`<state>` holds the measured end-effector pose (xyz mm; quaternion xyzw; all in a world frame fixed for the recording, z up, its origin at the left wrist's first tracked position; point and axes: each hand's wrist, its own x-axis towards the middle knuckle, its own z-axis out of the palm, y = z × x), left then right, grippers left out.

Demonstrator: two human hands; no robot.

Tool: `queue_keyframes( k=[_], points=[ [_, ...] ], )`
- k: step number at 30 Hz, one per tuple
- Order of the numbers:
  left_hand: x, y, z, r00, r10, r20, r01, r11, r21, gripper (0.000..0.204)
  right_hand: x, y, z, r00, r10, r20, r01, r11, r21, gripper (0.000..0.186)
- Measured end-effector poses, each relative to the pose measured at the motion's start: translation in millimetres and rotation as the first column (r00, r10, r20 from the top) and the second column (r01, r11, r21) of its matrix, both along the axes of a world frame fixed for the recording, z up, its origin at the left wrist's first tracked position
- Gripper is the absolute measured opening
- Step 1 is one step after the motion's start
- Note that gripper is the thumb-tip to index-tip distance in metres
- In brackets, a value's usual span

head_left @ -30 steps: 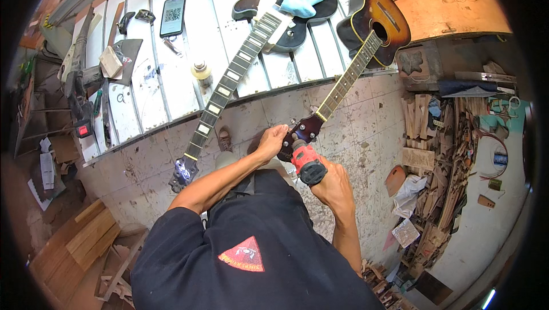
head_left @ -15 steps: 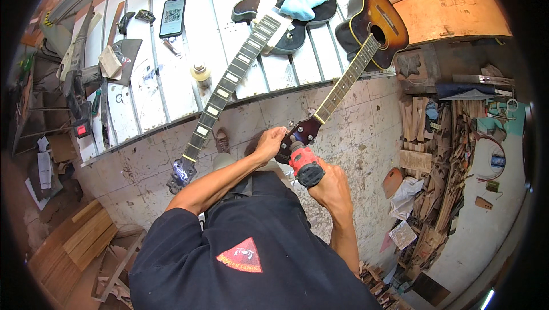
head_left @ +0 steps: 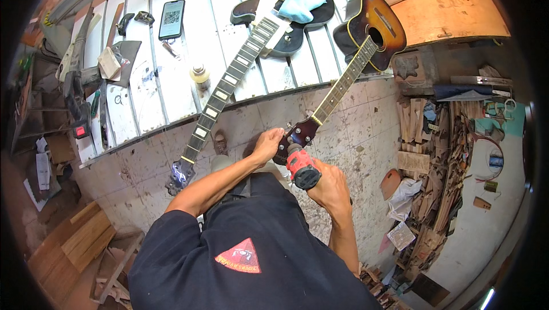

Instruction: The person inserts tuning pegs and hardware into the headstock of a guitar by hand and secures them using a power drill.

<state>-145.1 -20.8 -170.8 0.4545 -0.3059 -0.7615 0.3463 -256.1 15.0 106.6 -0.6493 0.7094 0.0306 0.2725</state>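
Note:
A sunburst acoustic guitar (head_left: 394,16) lies with its body on the bench and its neck pointing toward me over the edge. My left hand (head_left: 267,145) is closed at the left side of its dark headstock (head_left: 303,132), beside the tuning pegs; what the fingertips pinch is partly hidden. Wrapped in my right hand (head_left: 330,189) is a red and black cordless drill (head_left: 303,169). Its nose meets the headstock, and the bit's tip cannot be made out. Left of my hands, a dark guitar neck with pale block inlays (head_left: 218,103) also overhangs the bench.
A dark guitar body (head_left: 246,12) bears a light-blue cloth (head_left: 302,1). On the slatted white bench (head_left: 148,98) are a phone (head_left: 171,19), a small jar (head_left: 199,73) and several tools. Wood offcuts (head_left: 440,190) pile up at the right; wooden boards (head_left: 86,236) stand lower left.
The whole view has shifted very slightly. Both hands and the drill stay at the headstock.

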Motion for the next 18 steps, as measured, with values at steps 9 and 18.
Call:
queue_keyframes(
  k=[9, 18],
  points=[
    [2, -1, 1, 1.0, -0.001, 0.001, 0.001, 1.0, -0.005, 0.047, 1, -1, 3, 0.997, 0.066, -0.033, -0.064, 0.997, 0.035, 0.024],
    [1, -2, 2, 0.999, 0.002, 0.048, 0.001, 0.999, -0.043, 0.047, -4, -2, -2, 1.0, 0.013, -0.019, -0.012, 0.999, 0.031, 0.027]
  ],
)
